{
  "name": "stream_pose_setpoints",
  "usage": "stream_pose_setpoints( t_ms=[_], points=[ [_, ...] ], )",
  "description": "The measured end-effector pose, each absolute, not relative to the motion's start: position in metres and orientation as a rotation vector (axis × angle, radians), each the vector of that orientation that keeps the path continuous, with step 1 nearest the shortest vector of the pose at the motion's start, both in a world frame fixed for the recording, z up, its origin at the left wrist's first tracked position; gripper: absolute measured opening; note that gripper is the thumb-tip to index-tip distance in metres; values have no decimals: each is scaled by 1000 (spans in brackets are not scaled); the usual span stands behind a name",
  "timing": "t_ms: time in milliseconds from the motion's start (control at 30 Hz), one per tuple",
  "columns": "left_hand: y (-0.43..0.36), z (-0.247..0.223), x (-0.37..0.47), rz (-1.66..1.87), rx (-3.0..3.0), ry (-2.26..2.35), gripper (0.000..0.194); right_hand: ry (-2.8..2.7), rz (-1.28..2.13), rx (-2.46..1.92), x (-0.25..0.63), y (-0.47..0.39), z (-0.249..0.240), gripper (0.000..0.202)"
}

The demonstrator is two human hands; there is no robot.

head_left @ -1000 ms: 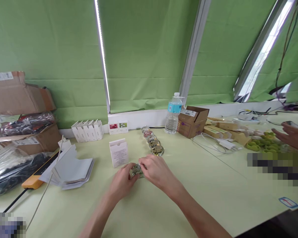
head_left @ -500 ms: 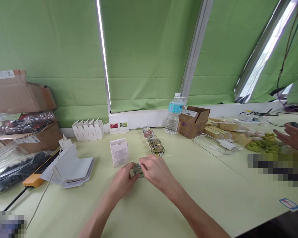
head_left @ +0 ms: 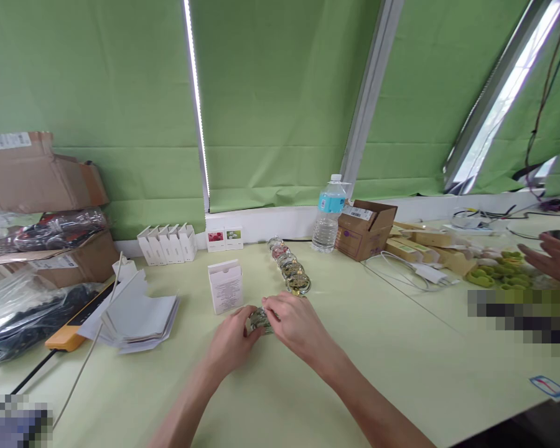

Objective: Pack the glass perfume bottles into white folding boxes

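Note:
Between my hands, low over the pale table, is a small round clear piece [head_left: 258, 319] with a greenish glassy look; its exact kind I cannot make out. My left hand [head_left: 233, 336] is closed on its left side, thumb at the near edge. The fingers of my right hand [head_left: 293, 320] pinch its top and right side and hide part of it. Beyond them, a row of overlapping round clear ornaments [head_left: 290, 267] with gold and red insides runs away from me. An upright white printed box [head_left: 226, 287] stands just behind my left hand.
White boxes [head_left: 167, 244] and two picture cards [head_left: 224, 239] line the wall. Folded white sheets [head_left: 147, 320] lie left, near a power strip [head_left: 65, 338]. A water bottle [head_left: 327, 218] stands beside an open carton [head_left: 364, 231]. Another person's hand [head_left: 553, 256] is far right, by green pieces [head_left: 499, 272].
The view has shifted very slightly. My hands stay on the round clear piece in nearly the same pose, and the things around them have not moved.

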State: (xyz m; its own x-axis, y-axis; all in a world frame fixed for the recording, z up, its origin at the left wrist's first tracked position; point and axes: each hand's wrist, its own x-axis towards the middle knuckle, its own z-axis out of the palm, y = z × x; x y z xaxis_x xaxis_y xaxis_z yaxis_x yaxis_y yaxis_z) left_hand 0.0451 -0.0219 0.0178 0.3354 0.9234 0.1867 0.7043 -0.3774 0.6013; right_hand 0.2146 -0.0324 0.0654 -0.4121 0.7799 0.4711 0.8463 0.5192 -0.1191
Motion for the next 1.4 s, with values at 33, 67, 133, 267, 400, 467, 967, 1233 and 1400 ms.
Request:
stream_pose_setpoints(
  t_ms=[33, 67, 133, 267, 400, 467, 967, 1233, 1400],
  points=[
    [-22, 18, 45, 717, 2190, 1432, 29, -2285, -190, -1317, 214, -33, 65, 22],
    [-22, 18, 45, 718, 2191, 1433, 28, -2277, -192, -1306, 214, -33, 65, 21],
    [-22, 18, 45, 718, 2192, 1435, 28, -2258, -198, -1293, 215, -33, 64, 19],
    [-23, 20, 46, 710, 2189, 1444, 30, -2243, -207, -1286, 215, -33, 62, 18],
    [-24, 22, 47, 719, 2187, 1429, 29, -2219, -193, -1260, 214, -34, 60, 16],
    [-24, 24, 47, 720, 2185, 1425, 29, -2195, -180, -1245, 214, -34, 60, 17],
    [-25, 25, 46, 694, 2188, 1439, 28, -2158, -91, -1222, 215, -31, 57, 16],
    [-24, 21, 46, 726, 2213, 1416, 26, -2144, -111, -1224, 215, -35, 61, 16],
    [-24, 21, 46, 716, 2197, 1432, 27, -2139, -145, -1221, 215, -36, 62, 17]
  ],
)
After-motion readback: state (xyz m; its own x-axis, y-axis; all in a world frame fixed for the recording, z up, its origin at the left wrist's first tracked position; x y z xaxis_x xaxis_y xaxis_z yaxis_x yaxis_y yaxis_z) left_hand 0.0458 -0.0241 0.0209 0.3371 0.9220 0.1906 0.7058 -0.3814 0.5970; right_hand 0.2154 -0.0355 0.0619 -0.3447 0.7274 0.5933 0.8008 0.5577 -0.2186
